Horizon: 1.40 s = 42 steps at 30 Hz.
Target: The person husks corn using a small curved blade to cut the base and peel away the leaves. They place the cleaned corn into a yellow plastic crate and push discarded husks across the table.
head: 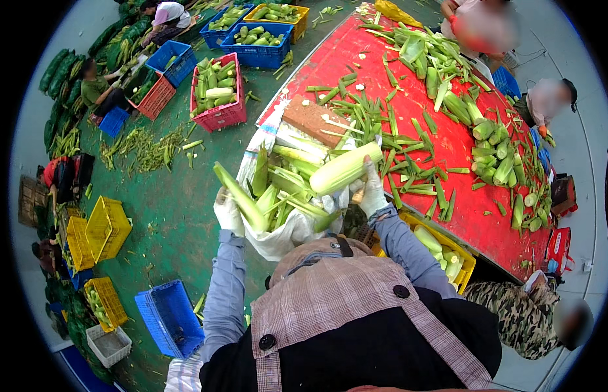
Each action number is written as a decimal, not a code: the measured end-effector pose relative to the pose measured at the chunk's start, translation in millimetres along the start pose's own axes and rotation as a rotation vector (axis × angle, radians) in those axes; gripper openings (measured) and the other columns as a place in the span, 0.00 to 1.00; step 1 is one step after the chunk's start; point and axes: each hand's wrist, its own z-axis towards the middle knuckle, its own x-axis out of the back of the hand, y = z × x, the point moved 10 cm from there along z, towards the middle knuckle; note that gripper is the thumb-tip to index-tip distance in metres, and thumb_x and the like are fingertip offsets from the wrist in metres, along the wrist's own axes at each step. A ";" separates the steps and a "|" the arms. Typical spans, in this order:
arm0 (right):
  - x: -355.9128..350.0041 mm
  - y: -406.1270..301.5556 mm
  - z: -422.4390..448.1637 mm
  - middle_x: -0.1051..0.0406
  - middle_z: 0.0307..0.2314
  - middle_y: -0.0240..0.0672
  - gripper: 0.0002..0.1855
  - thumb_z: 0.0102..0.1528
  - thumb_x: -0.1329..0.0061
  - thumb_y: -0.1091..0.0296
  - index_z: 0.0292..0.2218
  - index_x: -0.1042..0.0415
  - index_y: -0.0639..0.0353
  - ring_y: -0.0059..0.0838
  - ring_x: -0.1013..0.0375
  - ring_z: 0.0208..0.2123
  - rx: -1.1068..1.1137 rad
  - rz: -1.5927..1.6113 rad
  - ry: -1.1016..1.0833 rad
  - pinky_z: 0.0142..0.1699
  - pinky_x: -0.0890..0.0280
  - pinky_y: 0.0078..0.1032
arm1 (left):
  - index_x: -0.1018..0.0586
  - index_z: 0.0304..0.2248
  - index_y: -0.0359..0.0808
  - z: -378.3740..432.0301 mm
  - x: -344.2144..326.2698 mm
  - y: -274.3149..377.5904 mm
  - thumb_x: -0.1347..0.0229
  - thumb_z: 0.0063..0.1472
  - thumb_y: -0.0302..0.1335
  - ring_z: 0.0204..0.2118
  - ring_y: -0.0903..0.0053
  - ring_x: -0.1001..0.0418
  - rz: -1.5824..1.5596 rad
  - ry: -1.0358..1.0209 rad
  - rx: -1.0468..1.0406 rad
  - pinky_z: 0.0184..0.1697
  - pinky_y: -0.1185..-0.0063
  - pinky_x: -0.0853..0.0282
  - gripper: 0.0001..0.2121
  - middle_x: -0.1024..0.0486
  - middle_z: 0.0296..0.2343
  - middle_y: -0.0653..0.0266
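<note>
My left hand [229,211], in a whitish glove, holds a long green corn husk leaf [242,198] over the left side of a white woven sack [279,240]. The sack is full of peeled husks [289,183]. In my gloved right hand [372,191] is a pale, mostly husked ear of corn [346,168], above the sack's right side. A tan handle [357,197] shows beneath that palm, and a blade tip shows past the far end of the ear. A reddish-brown brick [313,120] lies on the table corner beyond the sack.
A red-topped table [333,59] bears scattered husks and a pile of corn ears [495,152]. Under its near edge stands a yellow crate [468,272] of peeled corn. A pink crate [242,110] of corn and an empty blue crate [159,323] stand on the green floor. Several people work around.
</note>
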 end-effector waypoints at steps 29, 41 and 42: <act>-124.7 -7.3 -77.6 0.31 0.31 0.33 0.24 0.48 0.42 0.64 0.42 0.36 0.64 0.17 0.32 0.32 0.583 -1.251 -0.257 0.37 0.36 0.16 | 0.37 0.50 0.33 -64.2 -153.5 -32.4 0.36 0.48 0.25 0.43 0.77 0.31 0.189 -0.451 0.035 0.47 0.78 0.35 0.31 0.30 0.42 0.61; -138.2 -22.8 -88.3 0.38 0.18 0.23 0.17 0.53 0.47 0.58 0.40 0.34 0.58 0.13 0.42 0.13 0.116 -0.353 -0.412 0.18 0.47 0.14 | 0.36 0.51 0.37 -51.2 -118.3 -54.5 0.46 0.57 0.45 0.47 0.72 0.32 -0.568 -0.079 0.429 0.50 0.72 0.35 0.28 0.31 0.44 0.62; -130.6 -41.8 -87.1 0.41 0.15 0.21 0.16 0.54 0.50 0.56 0.37 0.34 0.57 0.13 0.43 0.13 0.132 -0.220 -0.347 0.17 0.49 0.14 | 0.36 0.50 0.37 -42.3 -107.7 -35.0 0.43 0.54 0.44 0.46 0.69 0.31 -0.580 -0.062 0.336 0.49 0.67 0.32 0.29 0.30 0.43 0.63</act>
